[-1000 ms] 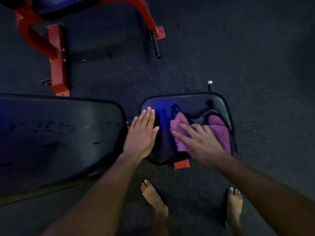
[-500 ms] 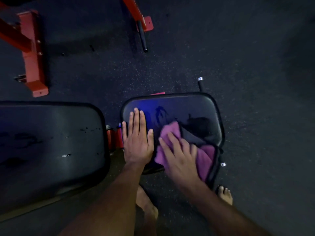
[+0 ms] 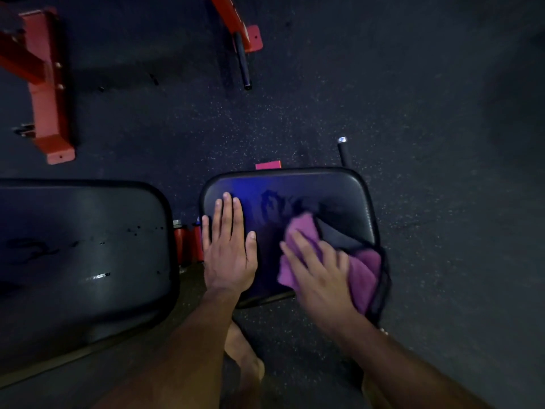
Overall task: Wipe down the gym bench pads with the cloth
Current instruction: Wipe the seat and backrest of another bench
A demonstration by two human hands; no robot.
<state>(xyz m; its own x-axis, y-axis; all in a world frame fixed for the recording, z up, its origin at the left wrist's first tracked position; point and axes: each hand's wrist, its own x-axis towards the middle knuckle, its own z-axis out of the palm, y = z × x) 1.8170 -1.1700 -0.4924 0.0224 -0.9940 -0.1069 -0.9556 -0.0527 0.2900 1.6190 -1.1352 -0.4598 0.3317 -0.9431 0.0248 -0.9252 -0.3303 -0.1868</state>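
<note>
Seat pad (image 3: 324, 190): black, right of the long back pad (image 3: 79, 255), a gap between them | Left hand (image 3: 228, 252): laid flat on seat pad's left part, fingers straight, nothing grasped | Right hand (image 3: 321, 278): fingers spread, pressed on purple cloth (image 3: 364, 268) | Cloth: spread over seat pad's near right corner, draped over edge.

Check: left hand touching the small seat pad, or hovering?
Touching. In the head view the left hand lies flat, palm down, fingers straight, on the small seat pad, with no gap visible. The right hand presses the purple cloth.
</note>
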